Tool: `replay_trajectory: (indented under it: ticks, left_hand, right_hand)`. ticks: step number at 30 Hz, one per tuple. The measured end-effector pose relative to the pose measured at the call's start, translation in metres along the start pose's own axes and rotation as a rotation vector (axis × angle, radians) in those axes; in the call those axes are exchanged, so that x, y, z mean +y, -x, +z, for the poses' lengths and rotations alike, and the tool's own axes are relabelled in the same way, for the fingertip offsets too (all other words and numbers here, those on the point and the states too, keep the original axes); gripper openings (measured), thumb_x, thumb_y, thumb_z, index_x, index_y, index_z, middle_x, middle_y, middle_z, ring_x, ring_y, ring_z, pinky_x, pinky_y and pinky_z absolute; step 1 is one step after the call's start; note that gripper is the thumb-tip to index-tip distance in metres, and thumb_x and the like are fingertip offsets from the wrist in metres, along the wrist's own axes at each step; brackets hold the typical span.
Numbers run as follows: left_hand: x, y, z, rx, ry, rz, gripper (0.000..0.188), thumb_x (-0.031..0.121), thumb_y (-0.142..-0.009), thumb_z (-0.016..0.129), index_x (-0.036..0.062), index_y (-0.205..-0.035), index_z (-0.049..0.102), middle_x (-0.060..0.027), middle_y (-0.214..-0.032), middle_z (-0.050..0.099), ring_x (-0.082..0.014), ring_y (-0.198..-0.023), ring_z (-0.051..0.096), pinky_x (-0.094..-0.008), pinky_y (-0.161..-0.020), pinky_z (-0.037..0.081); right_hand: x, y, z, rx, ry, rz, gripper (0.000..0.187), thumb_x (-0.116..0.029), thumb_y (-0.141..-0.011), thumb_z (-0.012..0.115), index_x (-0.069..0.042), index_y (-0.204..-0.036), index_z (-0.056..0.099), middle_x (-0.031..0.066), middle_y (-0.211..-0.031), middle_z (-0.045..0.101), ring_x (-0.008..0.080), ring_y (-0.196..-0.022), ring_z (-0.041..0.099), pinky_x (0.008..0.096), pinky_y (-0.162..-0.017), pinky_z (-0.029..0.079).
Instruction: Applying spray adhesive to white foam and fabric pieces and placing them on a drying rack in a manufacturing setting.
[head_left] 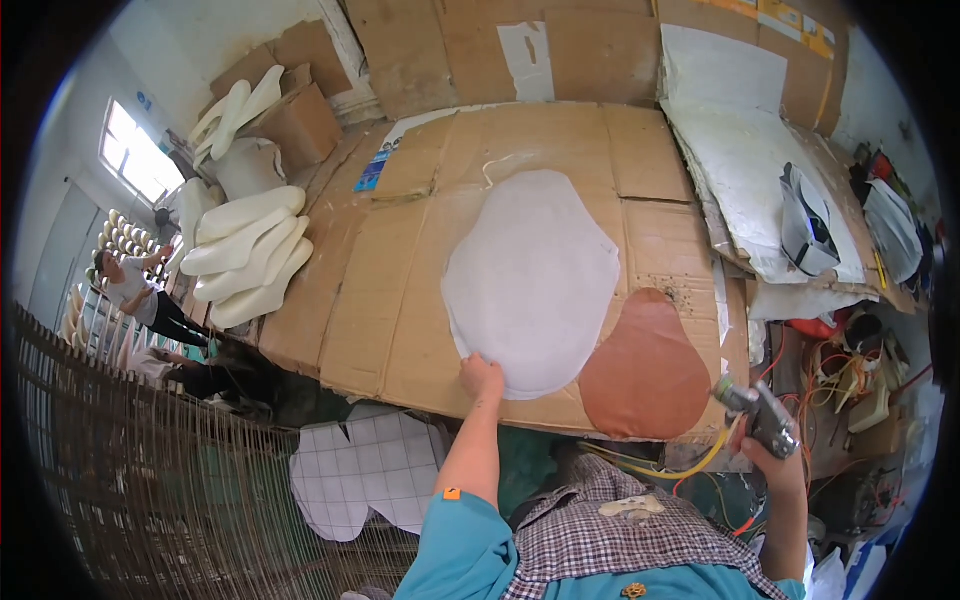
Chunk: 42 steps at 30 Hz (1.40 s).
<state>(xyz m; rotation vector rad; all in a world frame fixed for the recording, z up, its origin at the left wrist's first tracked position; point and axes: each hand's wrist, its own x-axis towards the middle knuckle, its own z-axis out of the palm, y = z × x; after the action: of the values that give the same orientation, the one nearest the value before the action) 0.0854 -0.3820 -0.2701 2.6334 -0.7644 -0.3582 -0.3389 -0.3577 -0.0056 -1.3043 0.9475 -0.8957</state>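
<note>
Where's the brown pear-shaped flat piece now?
In the head view, the brown piece lies right of centre on the cardboard-covered table, between the pale grey sheet and the metallic spray gun.

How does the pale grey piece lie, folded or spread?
Spread: the pale grey piece lies open on the cardboard, its broad outline visible.

The left hand holds the lower-left edge of a grey sheet on cardboard; the right hand grips a spray gun. A brown piece lies beside the sheet, pale forms stacked leftward.
</note>
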Motion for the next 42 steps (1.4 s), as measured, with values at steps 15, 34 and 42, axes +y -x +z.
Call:
replay_trajectory:
  ticks: [15,34,42]
  left_hand:
    - [0.009,-0.006,-0.002,0.052,0.318,-0.097,0.008,0.013,-0.07,0.059,0.005,-0.069,0.06,-0.0106,-0.071,0.063,-0.0262,-0.073,0.062,-0.0372,-0.066,0.049]
    - [0.006,0.042,0.03,-0.221,1.313,-0.461,0.024,-0.001,-0.072,0.056,0.0043,-0.094,0.052,-0.0084,-0.088,0.058,-0.0212,-0.071,0.059,-0.033,-0.051,0.05]
    - [0.006,0.046,0.04,-0.218,1.37,-0.508,0.026,-0.001,-0.073,0.054,0.0058,-0.098,0.048,-0.0087,-0.096,0.056,-0.0246,-0.083,0.058,-0.0378,-0.06,0.05]
  right_hand:
    - [-0.001,-0.01,-0.002,-0.063,0.062,-0.026,0.058,-0.004,-0.072,0.064,0.002,-0.124,0.04,0.0072,-0.075,0.057,0.0147,-0.067,0.058,0.0275,-0.062,0.049]
    - [0.004,-0.03,-0.02,0.176,-0.014,-0.023,0.033,-0.009,-0.07,0.066,0.002,-0.099,0.053,0.0071,-0.076,0.058,0.0157,-0.066,0.058,0.0284,-0.063,0.049]
    - [0.005,-0.016,-0.046,-0.244,0.078,0.002,0.059,-0.009,-0.07,0.067,0.001,-0.123,0.042,0.0077,-0.075,0.058,0.0148,-0.065,0.057,0.028,-0.061,0.048]
